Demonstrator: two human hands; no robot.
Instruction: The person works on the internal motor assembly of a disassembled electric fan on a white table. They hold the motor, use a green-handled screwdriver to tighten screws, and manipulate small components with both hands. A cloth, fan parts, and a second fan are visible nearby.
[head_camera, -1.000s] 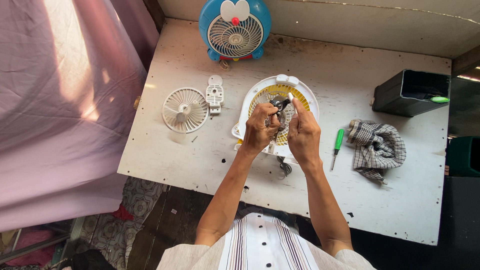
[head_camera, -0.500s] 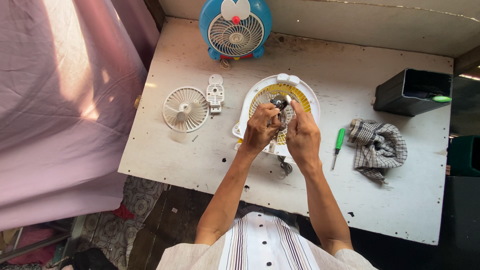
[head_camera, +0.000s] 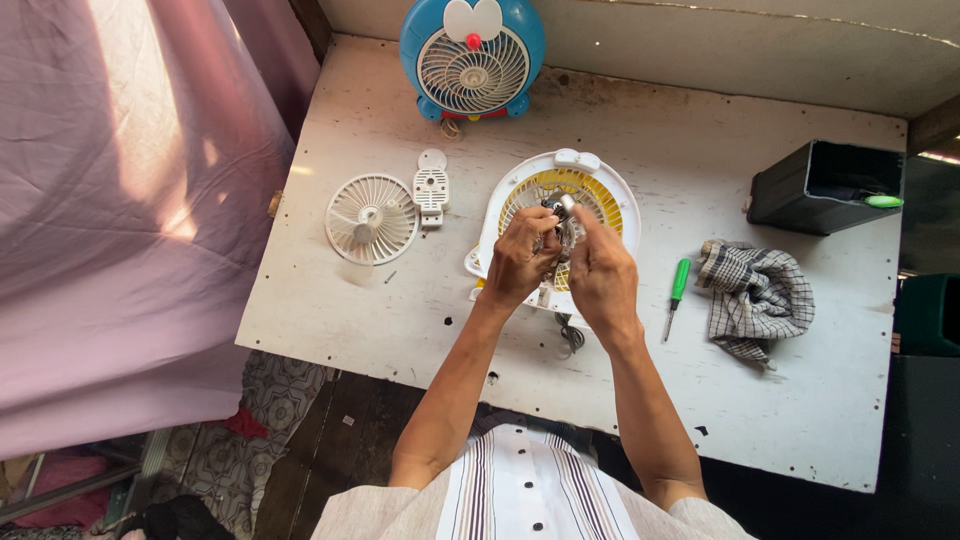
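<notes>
A white round fan housing (head_camera: 610, 188) with a yellow inside lies on the white table (head_camera: 800, 400), right in front of me. Above its middle both my hands pinch a small metal motor part (head_camera: 558, 208) with wires. My left hand (head_camera: 518, 262) grips it from the left with bent fingers. My right hand (head_camera: 600, 275) holds it from the right, index finger stretched up to its top. A dark cord (head_camera: 570, 335) trails from under my hands toward the table's near edge.
A white fan grille (head_camera: 371, 218) and a small white bracket (head_camera: 432, 187) lie to the left. A blue cartoon-shaped fan (head_camera: 473, 60) stands at the back. A green-handled screwdriver (head_camera: 675, 292), a checked cloth (head_camera: 755, 298) and a black open box (head_camera: 825, 188) are on the right. Pink fabric (head_camera: 130, 220) hangs left.
Both hands stay over the fan housing, fingers shifting slightly on the motor part. Nothing else on the table has moved.
</notes>
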